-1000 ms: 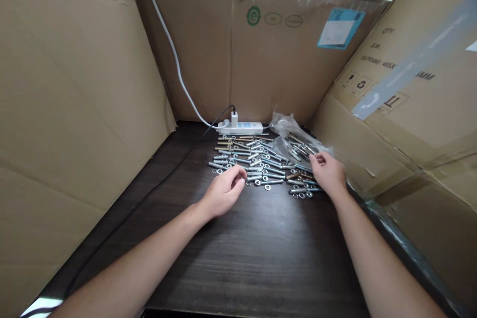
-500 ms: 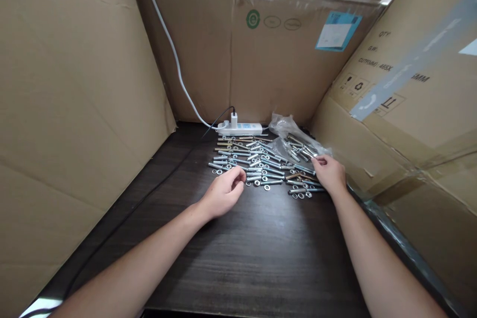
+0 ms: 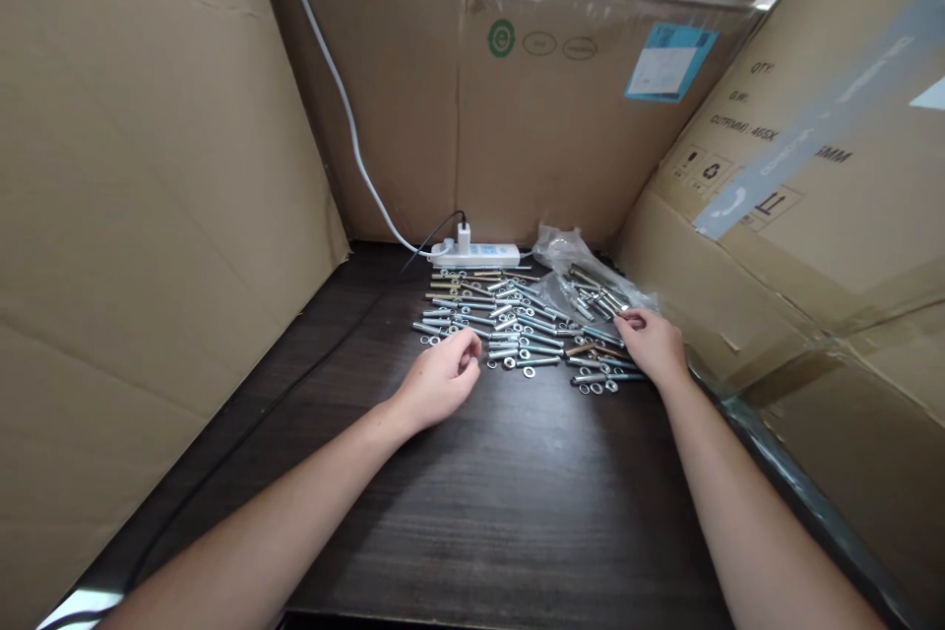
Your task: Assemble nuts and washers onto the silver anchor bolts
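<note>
Where hands [image 3: 443, 379] rest, bolts [image 3: 509, 320] crosswise

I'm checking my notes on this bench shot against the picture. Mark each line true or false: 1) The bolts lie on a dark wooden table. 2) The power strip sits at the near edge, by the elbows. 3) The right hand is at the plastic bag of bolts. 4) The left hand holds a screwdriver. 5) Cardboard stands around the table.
1) True: the bolts lie spread on the dark table.
2) False: the power strip lies at the far edge, against the cardboard.
3) True: the right hand has its fingertips at the plastic bag.
4) False: the left hand is curled beside the bolts; no screwdriver shows.
5) True.
</note>
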`<state>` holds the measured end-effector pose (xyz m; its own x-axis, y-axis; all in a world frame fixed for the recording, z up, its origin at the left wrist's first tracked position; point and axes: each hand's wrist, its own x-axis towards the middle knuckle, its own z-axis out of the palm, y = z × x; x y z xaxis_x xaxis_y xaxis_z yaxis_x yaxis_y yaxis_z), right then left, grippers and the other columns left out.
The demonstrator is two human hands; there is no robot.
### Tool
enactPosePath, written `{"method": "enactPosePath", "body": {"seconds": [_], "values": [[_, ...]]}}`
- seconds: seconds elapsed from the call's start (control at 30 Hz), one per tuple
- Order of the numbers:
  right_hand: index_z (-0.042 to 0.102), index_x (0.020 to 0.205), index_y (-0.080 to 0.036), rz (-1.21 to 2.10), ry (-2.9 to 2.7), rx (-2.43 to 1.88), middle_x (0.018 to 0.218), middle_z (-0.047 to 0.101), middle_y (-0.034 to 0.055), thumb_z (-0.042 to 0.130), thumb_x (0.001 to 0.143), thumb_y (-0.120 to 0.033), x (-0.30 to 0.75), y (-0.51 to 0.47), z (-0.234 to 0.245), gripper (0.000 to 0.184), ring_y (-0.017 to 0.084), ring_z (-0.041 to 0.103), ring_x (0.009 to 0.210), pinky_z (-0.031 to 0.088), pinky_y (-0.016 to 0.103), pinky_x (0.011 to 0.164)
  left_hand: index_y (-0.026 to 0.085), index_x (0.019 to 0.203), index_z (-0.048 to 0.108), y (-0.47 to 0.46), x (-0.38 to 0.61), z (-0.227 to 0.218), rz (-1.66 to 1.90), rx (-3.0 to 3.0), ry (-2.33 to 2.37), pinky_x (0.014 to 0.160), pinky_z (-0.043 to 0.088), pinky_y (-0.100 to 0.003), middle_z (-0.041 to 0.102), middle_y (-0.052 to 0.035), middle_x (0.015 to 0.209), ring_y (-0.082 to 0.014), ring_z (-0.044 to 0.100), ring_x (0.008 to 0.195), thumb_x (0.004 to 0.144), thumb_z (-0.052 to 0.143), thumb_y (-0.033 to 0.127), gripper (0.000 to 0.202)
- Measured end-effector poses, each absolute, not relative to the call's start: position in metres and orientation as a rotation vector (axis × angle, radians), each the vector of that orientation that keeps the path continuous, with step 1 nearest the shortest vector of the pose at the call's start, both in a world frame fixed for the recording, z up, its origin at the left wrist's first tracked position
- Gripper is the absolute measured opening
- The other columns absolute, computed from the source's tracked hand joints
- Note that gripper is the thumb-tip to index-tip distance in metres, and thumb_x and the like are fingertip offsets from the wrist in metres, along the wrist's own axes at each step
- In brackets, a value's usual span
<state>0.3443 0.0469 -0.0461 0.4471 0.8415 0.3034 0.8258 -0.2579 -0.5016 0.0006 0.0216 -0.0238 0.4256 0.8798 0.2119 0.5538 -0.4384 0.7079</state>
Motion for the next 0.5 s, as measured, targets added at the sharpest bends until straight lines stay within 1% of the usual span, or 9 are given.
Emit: {"method": "enactPosePath", "body": {"seconds": [0.13, 0.2, 0.27, 0.37, 0.5], "values": [[0.069, 0.086, -0.018, -0.041, -1.417, -2.041, 0.073, 0.067, 0.0072, 0.052, 0.076, -0.038, 0.332, 0.042, -0.03, 0.028, 0.021, 0.058, 0.064, 0.04, 0.031, 0.059, 0.021, 0.083, 0.053, 0.021, 0.001, -0.026, 0.728, 2.166, 1.192, 0.059, 0.035, -0.023, 0.054, 0.0029, 0.073, -0.0126, 0.048, 0.064, 0.079, 0.042, 0.015, 0.013], [0.068, 0.084, -0.018, -0.031, -1.557, -1.961, 0.07, 0.065, 0.0056, 0.052, 0.076, -0.036, 0.316, 0.037, -0.02, 0.025, 0.019, 0.056, 0.061, 0.039, 0.029, 0.057, 0.021, 0.084, 0.054, 0.021, 0.001, -0.027, 0.713, 2.179, 1.164, 0.061, 0.036, -0.024, 0.057, 0.0018, 0.077, -0.0132, 0.05, 0.067, 0.08, 0.041, 0.015, 0.014], [0.067, 0.079, -0.02, 0.05, -1.805, -1.837, 0.067, 0.062, 0.0032, 0.052, 0.077, -0.032, 0.296, 0.03, -0.013, 0.019, 0.017, 0.054, 0.061, 0.038, 0.028, 0.058, 0.021, 0.086, 0.054, 0.022, 0.001, -0.028, 0.705, 2.18, 1.155, 0.061, 0.037, -0.023, 0.056, 0.0023, 0.075, -0.0132, 0.05, 0.066, 0.082, 0.042, 0.018, 0.014], [0.066, 0.079, -0.021, 0.204, -2.147, -1.653, 0.073, 0.061, 0.0021, 0.053, 0.077, -0.028, 0.268, 0.021, -0.008, 0.015, 0.016, 0.054, 0.065, 0.039, 0.027, 0.061, 0.022, 0.094, 0.055, 0.022, 0.001, -0.029, 0.687, 2.176, 1.175, 0.06, 0.037, -0.023, 0.053, 0.0039, 0.069, -0.0126, 0.048, 0.062, 0.084, 0.043, 0.022, 0.015], [0.067, 0.084, -0.021, 0.249, -2.337, -1.606, 0.076, 0.06, 0.0024, 0.055, 0.075, -0.023, 0.25, 0.015, -0.008, 0.015, 0.016, 0.054, 0.067, 0.039, 0.027, 0.065, 0.023, 0.11, 0.054, 0.022, 0.002, -0.029, 0.605, 2.217, 1.206, 0.06, 0.038, -0.023, 0.053, 0.0039, 0.069, -0.0127, 0.049, 0.062, 0.086, 0.043, 0.024, 0.027]]}}
